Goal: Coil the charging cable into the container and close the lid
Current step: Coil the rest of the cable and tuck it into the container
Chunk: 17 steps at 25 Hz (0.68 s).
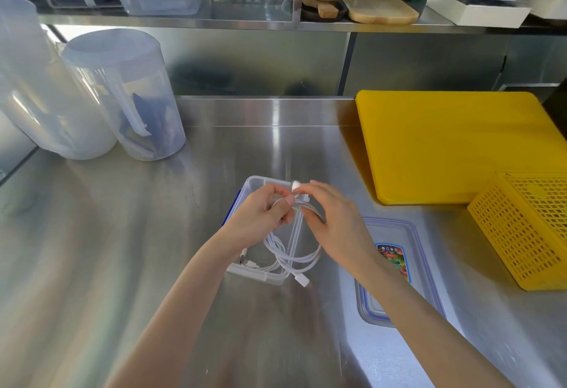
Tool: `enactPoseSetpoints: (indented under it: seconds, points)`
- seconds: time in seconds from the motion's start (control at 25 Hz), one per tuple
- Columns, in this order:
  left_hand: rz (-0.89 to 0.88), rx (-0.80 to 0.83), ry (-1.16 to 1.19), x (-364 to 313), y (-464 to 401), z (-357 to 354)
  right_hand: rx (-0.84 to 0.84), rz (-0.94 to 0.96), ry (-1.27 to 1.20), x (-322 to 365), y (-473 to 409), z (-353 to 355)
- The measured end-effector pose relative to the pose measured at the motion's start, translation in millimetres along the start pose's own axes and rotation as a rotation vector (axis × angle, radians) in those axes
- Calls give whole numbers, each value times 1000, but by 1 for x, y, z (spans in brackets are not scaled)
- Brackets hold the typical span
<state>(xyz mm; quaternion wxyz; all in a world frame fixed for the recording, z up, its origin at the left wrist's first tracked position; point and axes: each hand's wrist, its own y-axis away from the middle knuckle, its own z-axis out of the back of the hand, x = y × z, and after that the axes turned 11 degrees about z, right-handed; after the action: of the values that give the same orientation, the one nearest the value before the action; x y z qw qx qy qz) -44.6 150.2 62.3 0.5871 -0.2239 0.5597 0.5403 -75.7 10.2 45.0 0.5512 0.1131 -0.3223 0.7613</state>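
Both hands over the clear container [245,186] at frame centre. Left hand [260,218] pinches the bundled white charging cable [283,254]; right hand [334,218] grips the same bundle, fingers curled, one plug end sticking up above them. Loops hang into and over the container's right rim, one connector outside. Lid [395,234] lies off, lower right, beside the container. Yellow cutting board [445,142] and yellow basket [521,228] at right.

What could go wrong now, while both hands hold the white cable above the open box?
The cable loops hang past the near wall of the box, and one plug lies outside it, so the lid might pinch it later. The left hand and right hand grip only the top of the coil, so the lower loops could spring open.
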Motion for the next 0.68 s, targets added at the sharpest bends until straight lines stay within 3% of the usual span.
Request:
enactPoseSetpoints:
  seconds: [0.12,0.32,0.4,0.52,0.68]
  points:
    - [-123,-87,-78,3,-3,-1,29,-139,-197,3,0,5]
    - [-294,-244,-179,12,-3,-2,57,-561,-1165,9,-3,16]
    - [-316,-258,-190,12,-2,-4,126,-632,-1392,5,-4,18]
    - [-310,-255,-158,14,-4,-4,190,-617,-1381,1,-4,16]
    - [-251,-182,-61,19,-7,-2,212,-507,-1036,-3,-1,17]
